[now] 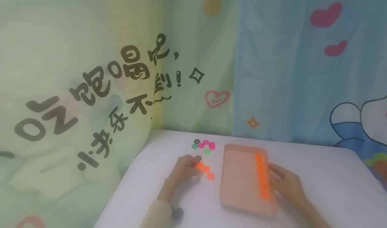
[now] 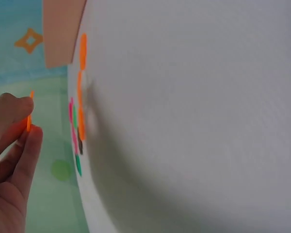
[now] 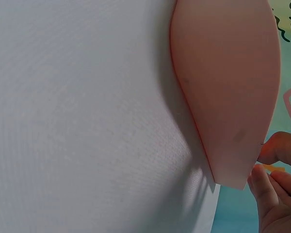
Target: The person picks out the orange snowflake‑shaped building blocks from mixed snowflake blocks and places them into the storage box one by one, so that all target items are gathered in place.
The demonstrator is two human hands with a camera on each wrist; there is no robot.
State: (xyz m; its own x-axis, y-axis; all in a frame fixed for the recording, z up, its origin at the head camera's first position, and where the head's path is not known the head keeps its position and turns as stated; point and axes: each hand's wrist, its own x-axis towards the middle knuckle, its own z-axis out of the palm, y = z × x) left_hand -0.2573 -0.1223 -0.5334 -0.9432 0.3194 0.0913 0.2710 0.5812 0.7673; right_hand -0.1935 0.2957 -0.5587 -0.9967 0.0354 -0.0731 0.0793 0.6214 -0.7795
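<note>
left hand (image 1: 185, 165): left of the tray (image 1: 239, 181), toward the left edge of the desk (image 1: 326, 167).
left grip: narrow; thumb and finger pinch one held orange piece (image 2: 29, 121), seen edge-on in the left wrist view.
loose orange pieces (image 1: 210, 176): three, lying on the desk in a short slanting line from the left fingertips toward the tray.
near dark piece (image 1: 198, 158): flower-shaped, on the desk just beyond the left fingertips.
mixed pieces: grouped near the far edge of the desk, on the far-left corner's side; one dark piece (image 1: 197, 141), one teal piece (image 1: 195, 146), pink pieces (image 1: 212, 146) and one light green piece (image 1: 207, 151).
tray position: pale orange, rectangular, rounded corners; between the two hands, its long sides running from near the far edge of the desk toward the near edge.
tray contents: a row of orange flower pieces (image 1: 261, 176), set along the inside of the right long wall.
right hand (image 1: 287, 184): at the outer right side of the tray, fingertips touching the wall near the rim.
right grip: cannot tell whether it pinches the rim or only touches it.
backdrop: printed curtain (image 1: 278, 70) behind the far edge of the desk.
</note>
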